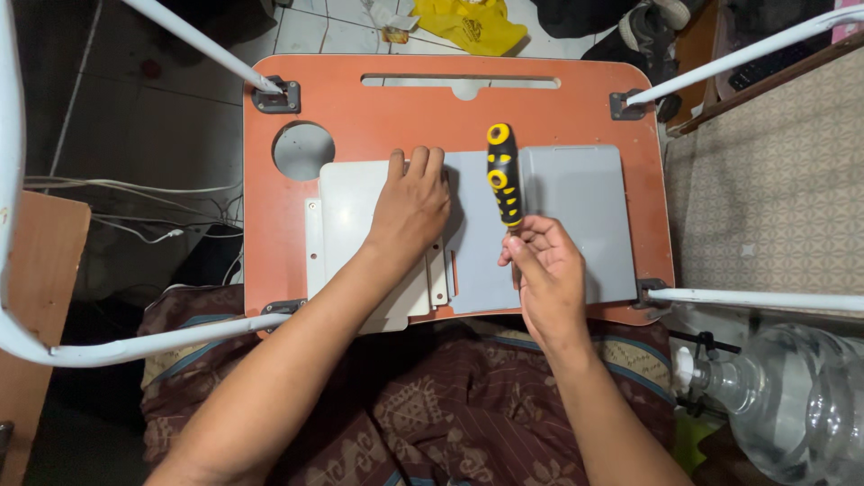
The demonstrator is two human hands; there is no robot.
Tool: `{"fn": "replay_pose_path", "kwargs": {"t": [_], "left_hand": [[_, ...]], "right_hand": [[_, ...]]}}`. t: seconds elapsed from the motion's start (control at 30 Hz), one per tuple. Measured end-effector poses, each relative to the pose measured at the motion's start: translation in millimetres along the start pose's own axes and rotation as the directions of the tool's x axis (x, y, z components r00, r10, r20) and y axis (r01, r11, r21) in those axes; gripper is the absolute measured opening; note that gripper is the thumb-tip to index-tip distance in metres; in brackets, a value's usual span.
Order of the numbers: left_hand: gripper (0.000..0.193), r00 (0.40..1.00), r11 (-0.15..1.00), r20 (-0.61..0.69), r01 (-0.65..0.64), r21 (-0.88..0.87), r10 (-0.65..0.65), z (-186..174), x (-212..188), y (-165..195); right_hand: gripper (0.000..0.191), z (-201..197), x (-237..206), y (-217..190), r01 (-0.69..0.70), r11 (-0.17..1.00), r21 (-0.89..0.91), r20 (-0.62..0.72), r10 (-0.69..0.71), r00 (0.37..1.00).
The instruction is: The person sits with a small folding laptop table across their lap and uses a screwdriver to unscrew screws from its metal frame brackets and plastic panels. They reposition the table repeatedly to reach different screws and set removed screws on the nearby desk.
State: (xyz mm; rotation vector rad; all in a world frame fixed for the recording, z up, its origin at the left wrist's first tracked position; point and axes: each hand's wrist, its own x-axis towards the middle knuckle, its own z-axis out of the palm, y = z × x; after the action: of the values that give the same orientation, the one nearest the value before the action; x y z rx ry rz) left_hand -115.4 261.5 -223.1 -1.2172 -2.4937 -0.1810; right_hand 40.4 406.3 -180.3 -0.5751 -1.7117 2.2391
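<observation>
Our left hand (412,205) lies open and flat on the white panel (353,216) mid-desk (378,112); our right hand (543,270) grips the screwdriver (504,174) over the grey panel (576,216) — bare desk beyond, white legs (198,40) at the corners.

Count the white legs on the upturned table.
4: top-left leg, top-right leg, bottom-left leg, bottom-right leg. None seems hidden.

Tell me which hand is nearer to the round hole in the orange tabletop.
Left. The left hand lies flat on the white panel, just right of the round hole. The right hand holds the screwdriver farther right, over the grey panel.
</observation>
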Motion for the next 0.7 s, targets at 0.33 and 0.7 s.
{"fn": "replay_pose_path", "kwargs": {"t": [0.33, 0.7], "left_hand": [[0.016, 0.981, 0.918, -0.054, 0.156, -0.366, -0.188, -28, 0, -9], [0.014, 0.757, -0.238, 0.578, 0.527, -0.816, -0.304, -128, -57, -17]], "right_hand": [[0.022, -3, 1, 7, 0.025, 1.000, -0.003, 0.046, -0.025, 0.999], [0.020, -7, 1, 15, -0.150, 0.967, 0.204, 0.086, 0.135, 0.987]]}}
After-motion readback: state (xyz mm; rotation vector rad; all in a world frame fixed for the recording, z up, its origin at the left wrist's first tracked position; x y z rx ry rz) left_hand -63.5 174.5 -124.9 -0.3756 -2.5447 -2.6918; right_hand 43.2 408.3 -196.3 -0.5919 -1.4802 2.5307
